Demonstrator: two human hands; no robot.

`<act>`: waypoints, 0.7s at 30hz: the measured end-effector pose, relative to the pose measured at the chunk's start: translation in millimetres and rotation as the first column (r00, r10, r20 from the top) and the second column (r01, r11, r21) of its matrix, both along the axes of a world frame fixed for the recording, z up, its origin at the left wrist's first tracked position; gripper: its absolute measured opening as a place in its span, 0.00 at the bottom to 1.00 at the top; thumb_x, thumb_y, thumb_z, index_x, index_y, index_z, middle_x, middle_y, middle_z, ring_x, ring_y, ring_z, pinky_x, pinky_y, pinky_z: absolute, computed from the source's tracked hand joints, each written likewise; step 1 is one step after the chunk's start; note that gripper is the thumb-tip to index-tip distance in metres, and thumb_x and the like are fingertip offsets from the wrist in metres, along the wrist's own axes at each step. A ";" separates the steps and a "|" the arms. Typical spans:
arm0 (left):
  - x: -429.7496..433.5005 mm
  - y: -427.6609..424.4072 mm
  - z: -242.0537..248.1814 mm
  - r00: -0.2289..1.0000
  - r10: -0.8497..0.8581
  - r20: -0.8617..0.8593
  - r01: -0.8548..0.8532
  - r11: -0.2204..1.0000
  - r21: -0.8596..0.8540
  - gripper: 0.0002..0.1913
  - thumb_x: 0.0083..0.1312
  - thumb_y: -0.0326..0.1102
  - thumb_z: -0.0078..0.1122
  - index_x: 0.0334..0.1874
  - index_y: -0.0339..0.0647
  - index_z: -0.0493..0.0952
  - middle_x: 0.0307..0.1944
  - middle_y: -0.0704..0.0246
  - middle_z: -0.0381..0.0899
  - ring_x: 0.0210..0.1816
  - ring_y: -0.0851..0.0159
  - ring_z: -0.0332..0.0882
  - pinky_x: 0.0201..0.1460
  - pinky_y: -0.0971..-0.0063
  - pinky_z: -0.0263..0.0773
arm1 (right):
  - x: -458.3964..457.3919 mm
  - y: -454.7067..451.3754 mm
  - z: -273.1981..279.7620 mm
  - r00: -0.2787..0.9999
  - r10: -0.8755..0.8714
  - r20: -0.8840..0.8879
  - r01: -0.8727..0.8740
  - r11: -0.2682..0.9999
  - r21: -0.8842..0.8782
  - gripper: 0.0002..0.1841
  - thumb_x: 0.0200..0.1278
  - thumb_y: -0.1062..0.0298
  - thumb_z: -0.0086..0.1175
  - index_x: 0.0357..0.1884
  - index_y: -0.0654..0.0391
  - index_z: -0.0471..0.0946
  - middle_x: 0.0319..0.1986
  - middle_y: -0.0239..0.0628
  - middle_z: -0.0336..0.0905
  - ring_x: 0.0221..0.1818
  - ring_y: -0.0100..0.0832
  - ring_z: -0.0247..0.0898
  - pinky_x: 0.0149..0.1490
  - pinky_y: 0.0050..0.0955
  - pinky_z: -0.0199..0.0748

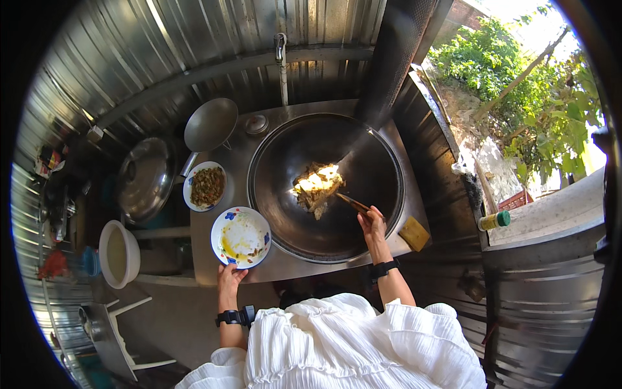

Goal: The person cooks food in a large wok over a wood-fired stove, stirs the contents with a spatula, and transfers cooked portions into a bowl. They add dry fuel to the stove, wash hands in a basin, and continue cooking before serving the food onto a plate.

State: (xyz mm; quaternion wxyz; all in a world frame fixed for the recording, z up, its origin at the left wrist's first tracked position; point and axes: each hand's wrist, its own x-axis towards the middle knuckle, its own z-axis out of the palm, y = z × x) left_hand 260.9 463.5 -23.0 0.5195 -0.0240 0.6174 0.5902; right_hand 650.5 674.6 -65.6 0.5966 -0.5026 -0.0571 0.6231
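Observation:
My right hand (374, 226) grips the handle of a wooden spatula (354, 202), whose far end meets a clump of browned food (317, 187) in a large dark wok (291, 223). Part of the clump is glaring in sunlight. Down and left of the wok, my left hand (230, 279) holds the near rim of a white bowl with blue and red decoration (241, 233). Yellow liquid residue and a few dark bits lie in this bowl. Just beyond it sits a dish of chopped cooked food (208, 187).
A long-handled pan (211, 125) and a small lidded container (256, 125) stand at the counter's back left. Left of the counter are a large metal lid (147, 180) and a white basin (130, 255). A yellow sponge (414, 234) lies at the right corner; a dark flue rises behind the wok.

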 end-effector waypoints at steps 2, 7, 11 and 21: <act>8.4 9.9 11.1 1.000 0.004 -0.016 -0.004 1.000 0.021 0.21 0.51 0.24 0.48 0.50 0.41 0.65 0.40 0.61 0.73 0.37 0.58 0.78 0.32 0.69 0.79 | -6.9 11.5 -12.5 0.998 -0.048 -0.052 0.047 0.999 -0.005 0.15 0.50 0.78 0.52 0.44 0.59 0.73 0.38 0.41 0.76 0.36 0.37 0.77 0.40 0.31 0.81; 28.3 39.1 32.2 0.997 -0.054 -0.056 0.055 0.998 0.020 0.19 0.54 0.27 0.48 0.50 0.41 0.65 0.38 0.60 0.75 0.32 0.58 0.78 0.28 0.70 0.78 | -7.7 25.6 -25.3 0.988 -0.093 -0.120 0.091 0.996 -0.024 0.17 0.50 0.75 0.51 0.46 0.57 0.72 0.38 0.41 0.75 0.40 0.40 0.75 0.48 0.36 0.77; 39.7 57.8 41.7 0.994 -0.105 -0.038 0.107 0.993 0.051 0.20 0.54 0.28 0.49 0.51 0.42 0.63 0.40 0.60 0.74 0.32 0.57 0.78 0.27 0.69 0.78 | -4.3 22.3 -23.7 0.985 -0.157 -0.072 0.156 0.987 -0.030 0.15 0.49 0.78 0.50 0.41 0.59 0.75 0.37 0.39 0.76 0.39 0.35 0.75 0.44 0.34 0.79; 51.2 73.4 40.5 0.990 -0.140 0.009 0.139 0.990 0.032 0.22 0.54 0.29 0.49 0.53 0.42 0.61 0.43 0.58 0.73 0.33 0.53 0.79 0.29 0.65 0.80 | -22.3 39.0 -35.7 0.939 -0.171 -0.298 0.171 0.985 -0.026 0.16 0.51 0.78 0.47 0.45 0.62 0.72 0.37 0.41 0.76 0.41 0.36 0.73 0.50 0.36 0.76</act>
